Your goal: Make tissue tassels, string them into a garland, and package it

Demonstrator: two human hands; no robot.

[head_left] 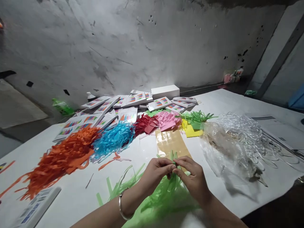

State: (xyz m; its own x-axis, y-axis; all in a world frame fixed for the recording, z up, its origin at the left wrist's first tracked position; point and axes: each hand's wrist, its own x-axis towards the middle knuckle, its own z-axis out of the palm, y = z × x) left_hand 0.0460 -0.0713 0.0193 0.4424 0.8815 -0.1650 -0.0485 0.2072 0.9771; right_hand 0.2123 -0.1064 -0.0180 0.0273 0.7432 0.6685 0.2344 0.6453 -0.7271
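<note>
left hand [155, 172] grip: pinching light green paper strips [163, 193] | right hand [192, 177] grip: pinching the same strips, fingertips meeting the left's | strips: low over tabletop [71, 196] near edge, just before clear packet [172, 142] | behind: orange shreds [61, 155], blue shreds [114, 139]

Dim room, a bright patch glaring on the wall [166, 63], edges bent and softly blurred by the wide lens.

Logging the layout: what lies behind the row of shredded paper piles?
Behind the shredded paper piles lie many flat white packets with rainbow prints and one plain white box, then the wall. The piles cover the nearest packets' lower edges, so their number is unclear.
</note>
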